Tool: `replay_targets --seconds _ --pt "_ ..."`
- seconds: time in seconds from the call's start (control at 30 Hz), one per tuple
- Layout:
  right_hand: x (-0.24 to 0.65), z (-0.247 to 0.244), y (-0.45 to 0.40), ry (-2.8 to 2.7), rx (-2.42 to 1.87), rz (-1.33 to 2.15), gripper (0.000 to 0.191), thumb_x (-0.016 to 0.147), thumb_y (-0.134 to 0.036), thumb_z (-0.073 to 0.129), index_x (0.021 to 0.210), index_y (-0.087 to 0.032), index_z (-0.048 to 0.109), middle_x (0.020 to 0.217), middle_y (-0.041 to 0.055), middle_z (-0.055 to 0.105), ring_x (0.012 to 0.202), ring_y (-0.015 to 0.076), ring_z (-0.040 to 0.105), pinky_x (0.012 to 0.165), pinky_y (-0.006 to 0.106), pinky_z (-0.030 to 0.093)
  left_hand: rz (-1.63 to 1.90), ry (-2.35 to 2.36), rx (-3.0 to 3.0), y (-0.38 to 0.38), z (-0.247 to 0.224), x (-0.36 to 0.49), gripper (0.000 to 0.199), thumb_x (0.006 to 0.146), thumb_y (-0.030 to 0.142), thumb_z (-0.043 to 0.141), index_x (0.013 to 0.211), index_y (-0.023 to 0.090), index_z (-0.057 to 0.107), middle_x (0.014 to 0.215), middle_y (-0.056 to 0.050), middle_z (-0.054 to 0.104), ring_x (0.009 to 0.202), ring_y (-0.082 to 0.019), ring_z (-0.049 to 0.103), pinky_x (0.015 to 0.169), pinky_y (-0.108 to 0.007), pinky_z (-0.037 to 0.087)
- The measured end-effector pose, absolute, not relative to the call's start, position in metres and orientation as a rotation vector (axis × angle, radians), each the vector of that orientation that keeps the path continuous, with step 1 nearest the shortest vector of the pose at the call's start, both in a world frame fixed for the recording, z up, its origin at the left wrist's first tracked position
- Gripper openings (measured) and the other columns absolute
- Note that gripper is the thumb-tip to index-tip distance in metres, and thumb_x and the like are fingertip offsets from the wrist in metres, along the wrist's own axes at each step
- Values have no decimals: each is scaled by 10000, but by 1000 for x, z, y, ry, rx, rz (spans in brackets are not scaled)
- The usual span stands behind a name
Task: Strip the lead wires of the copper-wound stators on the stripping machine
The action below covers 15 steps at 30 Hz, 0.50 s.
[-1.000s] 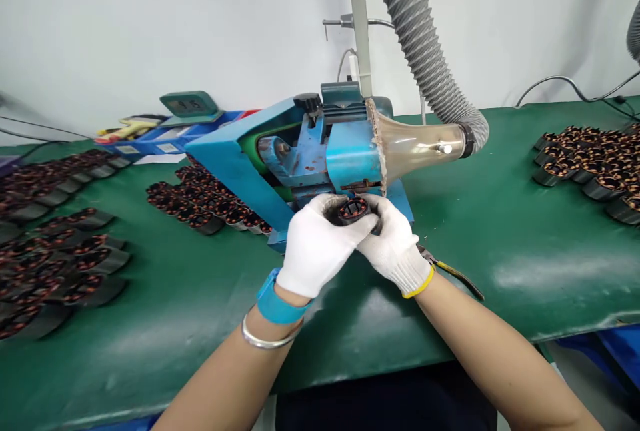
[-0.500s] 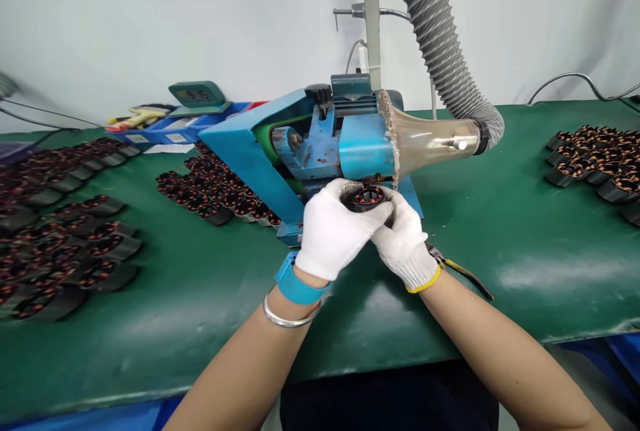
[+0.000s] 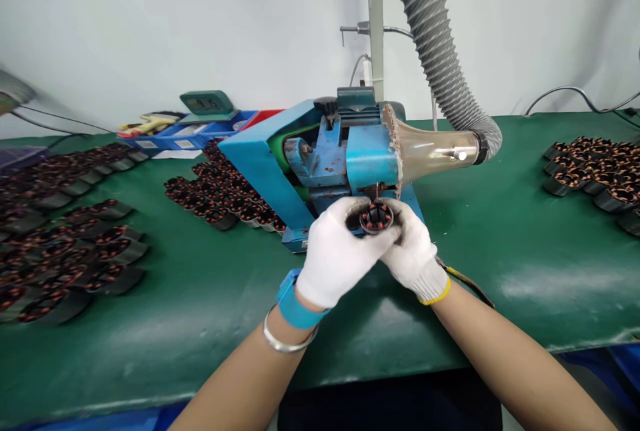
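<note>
A round motor stator [image 3: 377, 217] with copper windings and a dark rim is held between both gloved hands. My left hand [image 3: 336, 244] wraps its left side, thumb across the front. My right hand [image 3: 411, 244] grips it from the right. The stator's open face is tilted toward me, and a thin copper-coloured wire stands up from its far edge. Just behind it is the blue belt-driven machine [image 3: 371, 154], with a clear funnel hood [image 3: 430, 148] on its right. Whether stator and machine touch I cannot tell.
Stators [image 3: 113, 244] stand in groups on the left, more stators [image 3: 227, 191] behind the machine's left side, others [image 3: 600, 168] at right. Pliers [image 3: 467, 282] lie by my right wrist. A grey hose [image 3: 440, 44] joins the hood. Blue bins [image 3: 185, 138] stand at back left.
Both hands have drawn the stator slightly down, away from the machine, and tipped its open face more toward me. The whole view has shifted a little.
</note>
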State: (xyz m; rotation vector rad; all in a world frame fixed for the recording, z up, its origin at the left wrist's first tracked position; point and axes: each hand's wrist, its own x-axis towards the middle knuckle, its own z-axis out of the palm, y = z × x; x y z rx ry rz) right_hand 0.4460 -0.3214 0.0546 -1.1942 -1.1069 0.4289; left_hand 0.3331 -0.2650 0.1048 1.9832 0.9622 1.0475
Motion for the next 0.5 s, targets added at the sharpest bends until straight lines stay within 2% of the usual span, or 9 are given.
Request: replay_targets --seconds 0.13,0.23,0.3,0.37,0.43,0.5 --pt "446 64 -336 -1221 -1188 443 551 724 -260 715 1250 -216 559 1331 95 546 1237 267 534 1068 418 453 812 536 1566 -253 90 301 634 573 358 831 1147 192 621 1136 -107 699 1002 -292 687 852 -404 582" --pt "444 67 -340 -1345 -1195 490 570 755 -297 709 1301 -230 559 1492 89 394 1386 277 373 1139 431 369 616 411 1341 -243 81 289 644 634 403 824 1205 201 604 1249 -134 651 1117 -328 645 922 -437 560" --pt "443 66 -339 -1400 -1219 539 572 797 -315 674 1346 -233 535 1523 84 355 1414 267 328 1168 440 318 618 435 1368 -240 78 289 633 637 369 835 1202 198 606 1280 -130 637 1189 -334 604 1002 -444 520" --pt "442 63 -338 -1405 -1203 540 615 796 -331 672 1377 -218 507 1518 93 362 1408 269 336 1174 441 304 636 452 1464 -242 76 293 623 627 320 843 1185 184 604 1260 -128 650 1188 -331 605 1023 -447 508" --pt "440 60 -337 -1332 -1163 517 636 762 -334 699 1357 -198 519 1446 112 449 1348 276 422 1140 430 359 655 465 1568 -246 74 298 617 633 297 830 1188 169 591 1247 -134 656 1167 -325 619 1014 -452 518" --pt "439 59 -336 -1208 -1149 486 523 760 -312 697 1257 -190 590 1297 109 569 1216 267 542 1062 411 441 714 505 1653 -250 70 302 623 661 300 795 1225 168 564 1265 -136 645 1164 -314 623 1006 -455 526"
